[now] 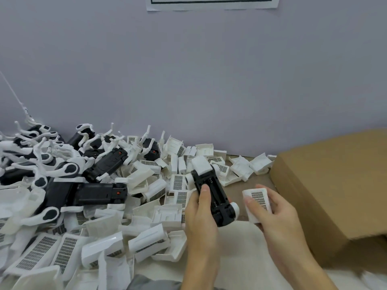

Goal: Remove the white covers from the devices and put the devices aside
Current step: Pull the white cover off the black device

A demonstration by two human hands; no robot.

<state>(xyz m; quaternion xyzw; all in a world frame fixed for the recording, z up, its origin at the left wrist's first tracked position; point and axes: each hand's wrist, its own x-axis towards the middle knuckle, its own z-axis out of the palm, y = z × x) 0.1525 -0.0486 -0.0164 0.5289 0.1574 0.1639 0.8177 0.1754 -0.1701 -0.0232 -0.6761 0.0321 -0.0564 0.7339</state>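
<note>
The black device point(211, 195) lay slanted in the left hand point(201, 214), thumb pressed along its top and fingers curled beneath — a hold that likely kept its open underside facing up. At its three o'clock the right hand point(272, 212) pinched a white cover point(257, 203), seemingly just freed, fingers clamped on its edges. Loose covers point(146, 245) spread from seven to ten o'clock; bared devices point(100, 193) were heaped at nine — probably the put-aside pile. A cardboard box point(335, 185) sat at three o'clock.
</note>
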